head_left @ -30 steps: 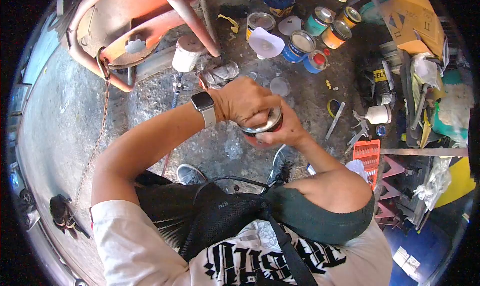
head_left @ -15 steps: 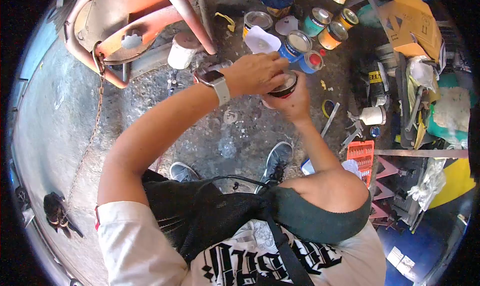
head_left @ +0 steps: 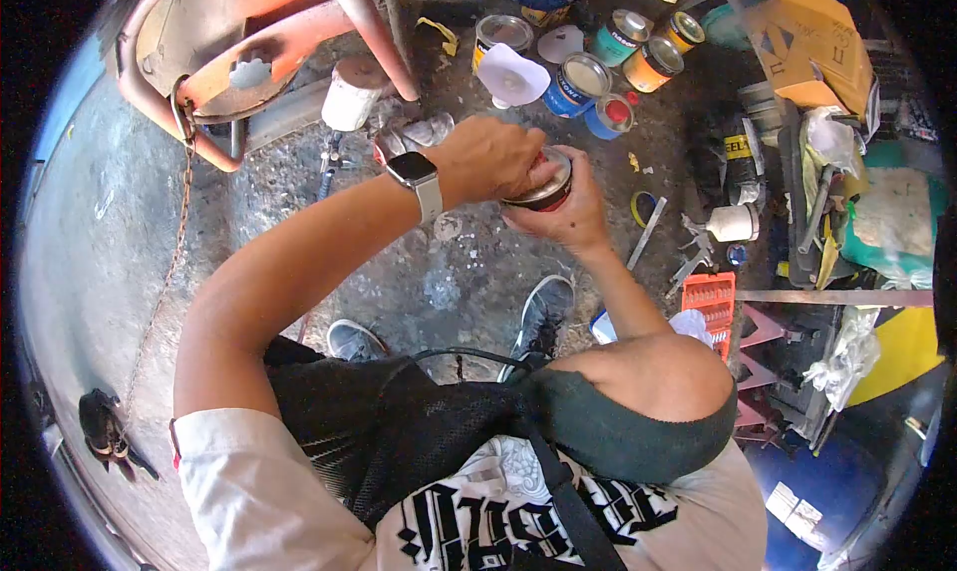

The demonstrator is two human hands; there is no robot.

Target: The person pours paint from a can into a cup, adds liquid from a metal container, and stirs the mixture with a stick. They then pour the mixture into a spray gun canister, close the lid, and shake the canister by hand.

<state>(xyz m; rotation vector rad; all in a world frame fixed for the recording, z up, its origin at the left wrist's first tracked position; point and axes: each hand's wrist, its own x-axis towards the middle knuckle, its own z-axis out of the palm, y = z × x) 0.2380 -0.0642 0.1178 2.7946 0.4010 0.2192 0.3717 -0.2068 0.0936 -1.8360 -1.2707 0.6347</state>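
Note:
My right hand wraps round a small round can with a pale metal top and a dark band below its rim. The can is tilted and held off the floor. My left hand, with a watch on its wrist, bends over the can's top from the left. Its fingers are closed on a small red cap at the top, mostly hidden by the fingers. Just beyond the hands stand a blue can and a smaller blue container with a red cap.
Several paint cans, including a teal can and an orange can, stand ahead. A white paper cone lies among them. A spray gun and an orange tool case lie right. An orange metal frame stands left.
The can has shifted slightly left and down, and more of its metal top shows. My left hand's fingers have curled in, and a bit of red now shows beneath them.

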